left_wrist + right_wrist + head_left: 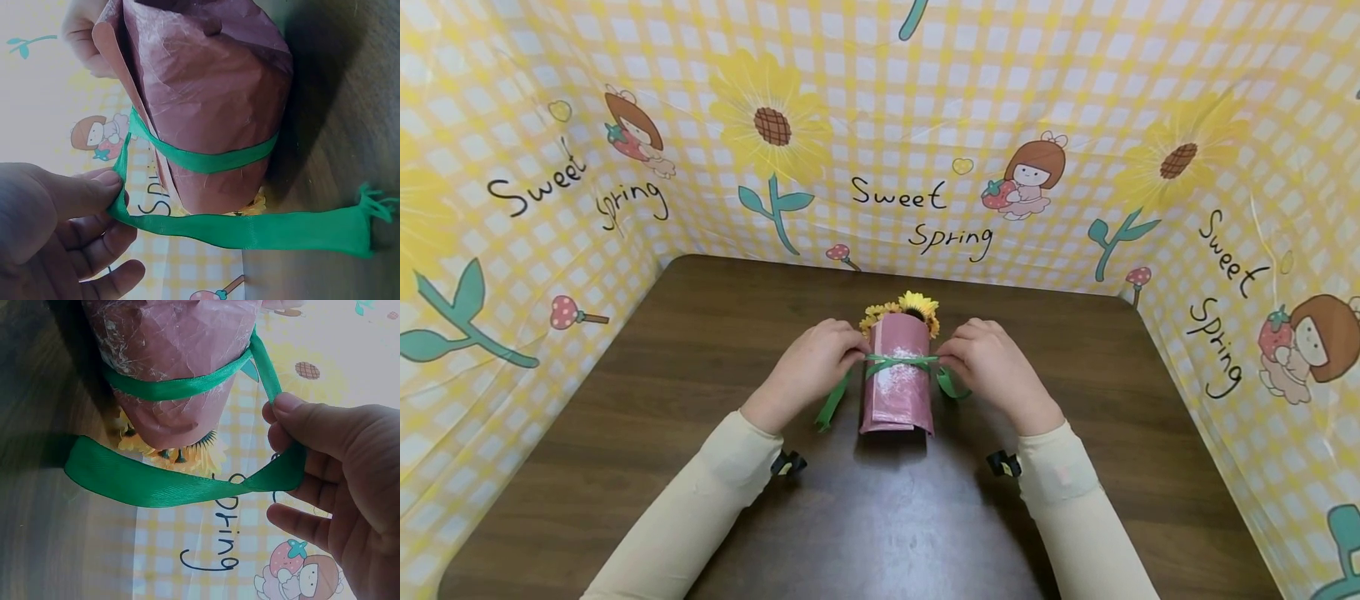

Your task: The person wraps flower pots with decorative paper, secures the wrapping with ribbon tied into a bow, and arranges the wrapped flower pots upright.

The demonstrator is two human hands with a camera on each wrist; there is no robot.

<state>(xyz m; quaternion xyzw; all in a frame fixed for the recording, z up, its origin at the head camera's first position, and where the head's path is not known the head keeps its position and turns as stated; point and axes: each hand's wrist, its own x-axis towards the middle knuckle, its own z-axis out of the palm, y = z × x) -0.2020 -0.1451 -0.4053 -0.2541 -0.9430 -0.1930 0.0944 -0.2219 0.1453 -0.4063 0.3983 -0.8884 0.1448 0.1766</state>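
A bouquet wrapped in pink paper point(898, 400) lies on the table, with yellow flowers point(919, 303) showing at its far end. Round the wrap runs a green ribbon point(209, 162), crossed on top in the head view. My left hand point(808, 367) pinches one length of the ribbon between thumb and fingers, and its frayed tail hangs past the fingers. On the other side my right hand point(992, 367) pinches the opposite length, its tail point(144, 484) curving down. Both stretches from the crossing to the fingers are drawn out sideways.
The dark wooden table point(760, 533) has a sheen near its front. A yellow checked cloth point(895, 108) with printed flowers and figures stands as a wall at the back and both sides. Black straps point(788, 463) show at the wrists.
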